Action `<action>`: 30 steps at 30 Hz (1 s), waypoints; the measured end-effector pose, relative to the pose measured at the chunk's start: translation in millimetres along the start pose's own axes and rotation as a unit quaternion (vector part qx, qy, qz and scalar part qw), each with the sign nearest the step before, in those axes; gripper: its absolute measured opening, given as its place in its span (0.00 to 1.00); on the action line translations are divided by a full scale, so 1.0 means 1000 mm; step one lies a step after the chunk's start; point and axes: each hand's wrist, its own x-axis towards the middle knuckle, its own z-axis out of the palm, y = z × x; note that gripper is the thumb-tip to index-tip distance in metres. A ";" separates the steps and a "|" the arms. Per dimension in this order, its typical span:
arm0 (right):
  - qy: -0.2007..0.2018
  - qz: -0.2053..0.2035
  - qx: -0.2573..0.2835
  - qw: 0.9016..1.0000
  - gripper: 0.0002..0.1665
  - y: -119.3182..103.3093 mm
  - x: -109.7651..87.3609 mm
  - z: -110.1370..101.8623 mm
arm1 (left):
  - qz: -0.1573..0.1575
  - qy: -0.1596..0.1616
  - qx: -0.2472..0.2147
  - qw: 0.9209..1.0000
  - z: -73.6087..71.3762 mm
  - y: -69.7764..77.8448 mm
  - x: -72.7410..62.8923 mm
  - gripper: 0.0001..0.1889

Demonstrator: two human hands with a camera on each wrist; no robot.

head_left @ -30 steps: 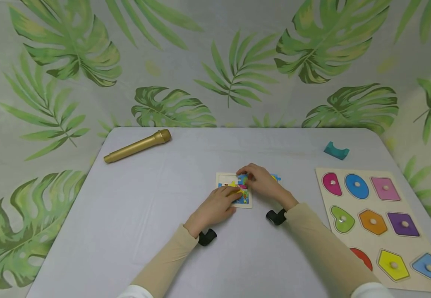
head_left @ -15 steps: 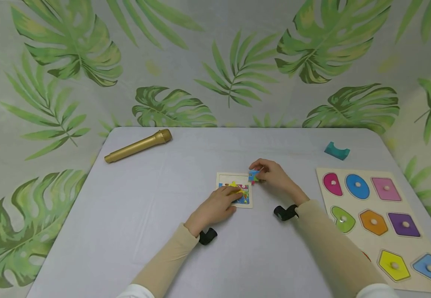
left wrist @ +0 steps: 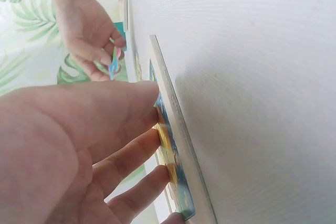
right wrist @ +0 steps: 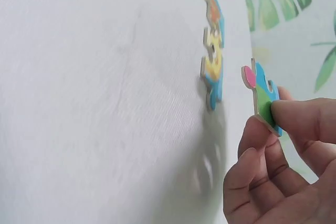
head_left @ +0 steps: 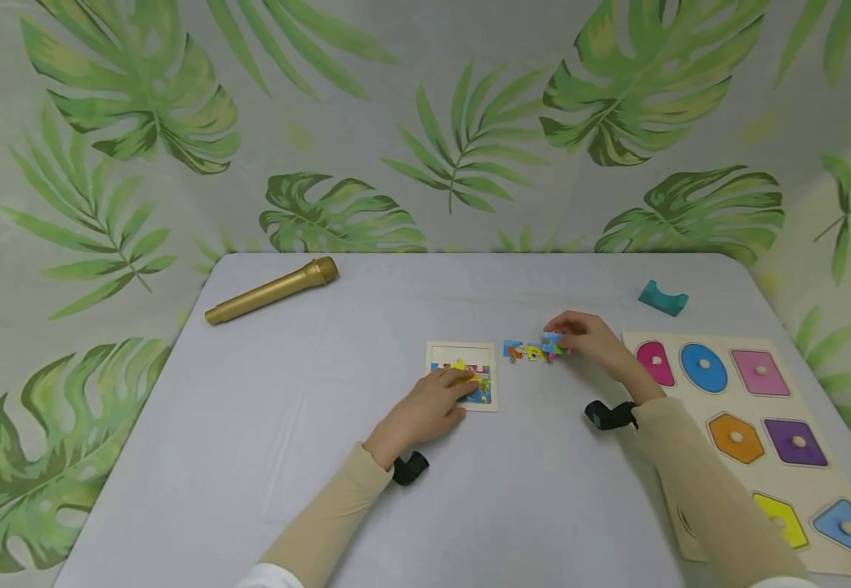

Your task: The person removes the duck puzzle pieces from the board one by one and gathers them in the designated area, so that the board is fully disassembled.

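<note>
My left hand (head_left: 425, 406) lies over a small jigsaw puzzle in a pale wooden tray (head_left: 495, 394); its fingertips touch the assembled lower pieces. The tray's top row shows bare wood. My right hand (head_left: 593, 345) pinches a blue, green and pink jigsaw piece (right wrist: 264, 98) between thumb and fingers, right of the tray. In the right wrist view this piece is tilted and held apart from two others. Those two, an orange-brown and blue piece (head_left: 513, 350) and a yellow one (head_left: 535, 353), lie side by side on the table between the tray and my right hand.
A wooden board (head_left: 808, 482) with colored knobbed shapes lies at the right, partly under my right forearm. Behind it is a teal curved block (head_left: 663, 298). A gold microphone (head_left: 274, 290) rests at the back left. Leaf-patterned cloth (head_left: 470, 155) hangs behind the table.
My right hand has moved right from the tray, carrying the jigsaw piece out of the top row and past the two loose pieces. My left hand has stayed in place.
</note>
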 end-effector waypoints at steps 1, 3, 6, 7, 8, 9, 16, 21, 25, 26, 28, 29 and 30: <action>0.000 0.005 -0.005 1.000 0.16 0.001 -0.001 -0.002 | 0.000 0.000 0.001 1.000 0.000 0.000 0.000 0.23; -0.002 0.013 -0.012 1.000 0.16 0.003 -0.003 -0.005 | 0.000 0.001 0.002 1.000 0.000 0.000 0.000 0.23; -0.005 0.027 -0.025 0.999 0.15 0.006 -0.005 -0.008 | -0.001 0.001 0.001 1.000 0.000 0.001 0.000 0.23; -0.007 0.032 -0.028 0.999 0.15 0.006 -0.006 -0.009 | -0.002 0.001 0.001 1.000 0.000 0.001 0.000 0.23; -0.008 0.037 -0.031 0.999 0.15 0.007 -0.006 -0.009 | -0.002 0.002 0.001 1.000 0.000 0.001 0.000 0.23; -0.008 0.040 -0.033 0.999 0.15 0.007 -0.007 -0.009 | -0.002 0.002 0.000 1.000 -0.001 0.001 0.000 0.23; -0.002 0.035 -0.089 0.995 0.12 0.007 -0.005 -0.003 | -0.002 0.005 -0.006 1.000 -0.001 0.001 -0.001 0.23; 0.020 0.022 -0.175 0.984 0.08 0.004 -0.003 0.004 | -0.004 -0.010 -0.007 1.000 0.000 -0.001 0.000 0.24; 0.033 0.021 -0.215 0.976 0.07 0.001 -0.003 0.007 | -0.003 -0.028 -0.011 1.000 -0.001 -0.003 -0.001 0.24; 0.034 0.019 -0.222 0.974 0.06 0.000 -0.003 0.008 | -0.001 -0.031 -0.013 0.999 -0.001 -0.004 -0.001 0.24; 0.038 0.019 -0.238 0.970 0.06 -0.001 -0.003 0.009 | 0.004 -0.033 -0.020 0.999 -0.001 -0.005 -0.001 0.24; 0.040 0.019 -0.245 0.968 0.06 -0.002 -0.003 0.010 | 0.007 -0.031 -0.024 0.999 -0.001 -0.006 -0.001 0.24; 0.043 0.018 -0.252 0.967 0.05 -0.003 -0.004 0.010 | 0.011 -0.030 -0.029 0.999 0.000 -0.007 -0.001 0.23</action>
